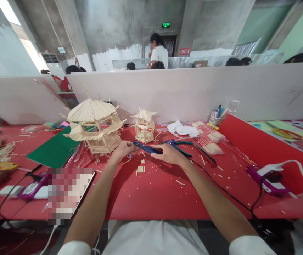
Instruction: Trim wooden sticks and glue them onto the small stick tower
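My right hand (168,154) is closed round the near end of a long dark-blue tool (147,147), whose exact kind I cannot make out. My left hand (124,148) has its fingers pinched together at the tool's far left end; whatever is in them is too small to name. Behind the tool stands a small stick-built pavilion (144,129). Left of my left hand is a larger two-roofed stick pavilion (95,124). A short row of cut sticks (141,169) lies on the red tabletop (151,198) in front of my hands.
Pliers with teal handles (184,147) lie right of my right hand, near a white cloth (181,129) and bagged sticks (211,140). A black cord (220,189) runs to a purple power strip (268,180). A phone (74,194) lies left; a partition (167,88) stands behind.
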Demonstrator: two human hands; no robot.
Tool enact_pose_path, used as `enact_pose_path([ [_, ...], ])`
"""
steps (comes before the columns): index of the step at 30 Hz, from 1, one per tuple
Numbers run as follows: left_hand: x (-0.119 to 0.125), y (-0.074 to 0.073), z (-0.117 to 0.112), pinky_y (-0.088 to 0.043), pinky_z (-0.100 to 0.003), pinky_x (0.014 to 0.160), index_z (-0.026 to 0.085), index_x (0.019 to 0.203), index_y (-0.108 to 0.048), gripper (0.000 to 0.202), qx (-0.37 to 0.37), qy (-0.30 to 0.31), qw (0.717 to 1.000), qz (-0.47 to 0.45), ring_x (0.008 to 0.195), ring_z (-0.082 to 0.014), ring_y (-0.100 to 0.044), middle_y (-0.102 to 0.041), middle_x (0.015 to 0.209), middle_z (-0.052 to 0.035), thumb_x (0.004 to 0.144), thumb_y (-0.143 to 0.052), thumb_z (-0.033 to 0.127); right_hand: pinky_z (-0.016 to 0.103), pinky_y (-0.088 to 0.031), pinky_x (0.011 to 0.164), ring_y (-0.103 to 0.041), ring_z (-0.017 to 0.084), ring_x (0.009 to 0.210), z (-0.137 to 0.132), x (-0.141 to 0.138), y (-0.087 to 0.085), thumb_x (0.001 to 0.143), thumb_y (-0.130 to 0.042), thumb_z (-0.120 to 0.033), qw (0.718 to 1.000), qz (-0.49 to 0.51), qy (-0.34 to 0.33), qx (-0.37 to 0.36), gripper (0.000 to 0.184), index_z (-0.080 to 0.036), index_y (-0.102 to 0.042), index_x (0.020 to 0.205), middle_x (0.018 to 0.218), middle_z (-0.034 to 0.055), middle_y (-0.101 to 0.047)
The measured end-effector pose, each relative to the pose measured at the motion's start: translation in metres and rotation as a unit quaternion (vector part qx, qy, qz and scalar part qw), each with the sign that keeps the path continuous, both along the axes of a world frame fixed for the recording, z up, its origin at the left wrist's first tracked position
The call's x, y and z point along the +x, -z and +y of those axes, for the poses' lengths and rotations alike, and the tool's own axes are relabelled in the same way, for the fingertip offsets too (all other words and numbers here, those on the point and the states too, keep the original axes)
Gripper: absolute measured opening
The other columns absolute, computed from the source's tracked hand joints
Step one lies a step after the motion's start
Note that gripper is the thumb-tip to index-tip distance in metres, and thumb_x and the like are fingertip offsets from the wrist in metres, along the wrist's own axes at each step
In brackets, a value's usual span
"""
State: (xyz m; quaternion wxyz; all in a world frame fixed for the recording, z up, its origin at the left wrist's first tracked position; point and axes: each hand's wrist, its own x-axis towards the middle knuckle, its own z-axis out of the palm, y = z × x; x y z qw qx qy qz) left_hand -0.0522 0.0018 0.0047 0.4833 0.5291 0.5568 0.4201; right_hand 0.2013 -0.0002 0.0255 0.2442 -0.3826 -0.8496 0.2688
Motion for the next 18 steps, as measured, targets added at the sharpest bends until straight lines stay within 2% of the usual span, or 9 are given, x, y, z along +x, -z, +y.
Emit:
enact_pose_path([
  [6, -0.0036, 0.0045, 0.0, -0.055, -0.03, 0.079, 0.013, 0.067, -0.069, 0.029, -0.028, 0.004, 0.999, -0.028, 0.072, -0.0174, -0.07, -0.073, 0.072, -0.0056, 0.053, -0.086, 0.032, 0.032, -0.05, 0.081, -0.068, 0.025, 0.091, 0.0045, -0.0008, 0.0066, 0.084, -0.06, -0.044, 0.998, 0.016, -0.031, -0.054, 0.035, -0.02, -0.074, 0.105, 0.1, 0.0039, -0.075],
  [10, -0.0061, 0.0053, 0.0, -0.055, -0.028, 0.077, 0.013, 0.066, -0.07, 0.025, -0.041, 0.012, 0.999, -0.029, 0.072, -0.0176, -0.069, -0.073, 0.07, -0.0063, 0.054, -0.084, 0.029, 0.03, -0.048, 0.076, -0.067, 0.023, 0.086, 0.0057, -0.0009, 0.0059, 0.087, -0.055, -0.049, 0.994, 0.014, -0.056, -0.092, 0.04, -0.017, -0.074, 0.104, 0.095, 0.0041, -0.075],
  [18, -0.0072, 0.0093, 0.0024, -0.055, -0.028, 0.077, 0.013, 0.067, -0.072, 0.021, -0.056, 0.015, 0.998, -0.028, 0.073, -0.0179, -0.07, -0.074, 0.073, -0.0062, 0.056, -0.083, 0.027, 0.032, -0.047, 0.08, -0.065, 0.023, 0.09, 0.005, -0.0011, 0.005, 0.088, -0.054, -0.048, 0.992, 0.012, -0.065, -0.104, 0.042, -0.016, -0.071, 0.11, 0.102, 0.0051, -0.073],
])
